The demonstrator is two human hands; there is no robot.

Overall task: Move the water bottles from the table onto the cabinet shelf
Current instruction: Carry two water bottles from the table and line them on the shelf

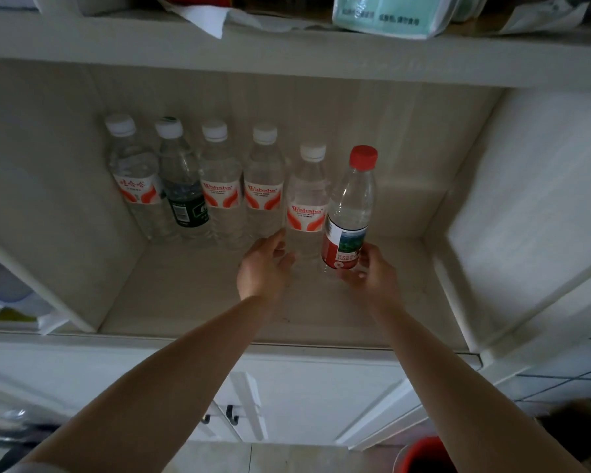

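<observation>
your right hand (369,271) holds the red-capped bottle (350,213) low at its base, left hand (263,268) loosely cupping the wahaha bottle (306,206); both likely full, heavy, slick, so grip mid-body.

Teal packet (386,13) and white paper (205,17) above; red bucket (427,455) below

I count six clear water bottles upright on the cabinet shelf (191,302). Four stand along the back wall: three white-capped Wahaha bottles (220,186) and a dark-labelled bottle (185,196). Nearer me stand another Wahaha bottle (306,206) and a red-capped bottle (350,213).
</observation>
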